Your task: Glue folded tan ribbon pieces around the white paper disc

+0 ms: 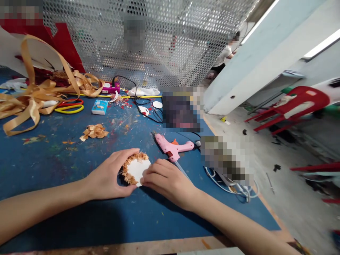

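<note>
A round white disc (138, 168), edged along its left and top with pleated gold ribbon pieces (128, 177), is held low over the blue table. My left hand (110, 175) curves around the ribboned left side, thumb below and fingers above. On the disc's right edge, the bent fingers of my right hand (168, 180) press together in a pinch; their tips are partly hidden. Just beyond the right hand lies a pink glue gun (171, 146) with a clear glue stick in its rear. A small heap of cut gold ribbon (94, 131) rests on the table further back.
Loose gold ribbon (34, 97) tangles at the back left beside red and yellow scissor handles (69, 108). A blue box (99, 107), a purple power strip (111, 88) and white discs (157, 104) lie behind. White cable (225, 186) coils near the right edge. A perforated metal panel (106, 42) stands behind.
</note>
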`<state>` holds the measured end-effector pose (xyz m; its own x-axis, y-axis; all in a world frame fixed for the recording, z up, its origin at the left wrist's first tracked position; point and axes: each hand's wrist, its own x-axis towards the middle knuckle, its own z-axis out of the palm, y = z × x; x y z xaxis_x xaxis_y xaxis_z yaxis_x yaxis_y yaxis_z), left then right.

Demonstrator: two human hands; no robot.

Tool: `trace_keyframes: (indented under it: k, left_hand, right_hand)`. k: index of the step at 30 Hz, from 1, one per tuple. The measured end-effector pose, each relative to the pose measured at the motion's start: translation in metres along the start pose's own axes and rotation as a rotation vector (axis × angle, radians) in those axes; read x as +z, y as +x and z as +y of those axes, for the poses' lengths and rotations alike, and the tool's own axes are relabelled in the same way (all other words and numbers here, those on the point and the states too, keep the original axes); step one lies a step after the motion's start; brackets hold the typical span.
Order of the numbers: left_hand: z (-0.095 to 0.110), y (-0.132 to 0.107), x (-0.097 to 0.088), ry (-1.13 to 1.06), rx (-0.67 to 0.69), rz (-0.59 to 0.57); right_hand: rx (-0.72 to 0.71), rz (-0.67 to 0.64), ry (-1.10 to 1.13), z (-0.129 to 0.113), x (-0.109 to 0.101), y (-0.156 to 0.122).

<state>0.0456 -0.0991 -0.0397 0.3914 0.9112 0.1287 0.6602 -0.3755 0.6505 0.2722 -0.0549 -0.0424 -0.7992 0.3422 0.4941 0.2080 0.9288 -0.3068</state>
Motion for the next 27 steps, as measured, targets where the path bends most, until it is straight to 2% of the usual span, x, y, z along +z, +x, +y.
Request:
trace_keyframes:
  k: [3,8,10,13,17,27]
  left_hand:
    - [-0.001,-0.001,0.000,-0.005,0.015,-0.016]
    - [-0.001,-0.001,-0.001,-0.024,0.017,-0.073]
    - [0.000,-0.002,-0.002,-0.030,0.016,-0.088]
    - [0.000,-0.002,-0.002,-0.038,0.020,-0.106]
    - [0.000,-0.002,-0.001,-0.036,0.010,-0.113]
    - [0.000,-0.004,-0.001,-0.059,0.003,-0.096]
  right_hand:
    - [0.096,0.108,0.147,0.001,-0.005,-0.002]
    - [0.495,0.251,0.287,0.004,-0.012,-0.005]
    - [0.578,0.264,0.364,0.006,-0.013,-0.005]
    - [0.541,0.263,0.379,0.008,-0.012,-0.003]
    - [0.418,0.249,0.236,0.009,-0.012,-0.003]
    - [0.308,0.193,0.013,0.006,-0.008,-0.005]
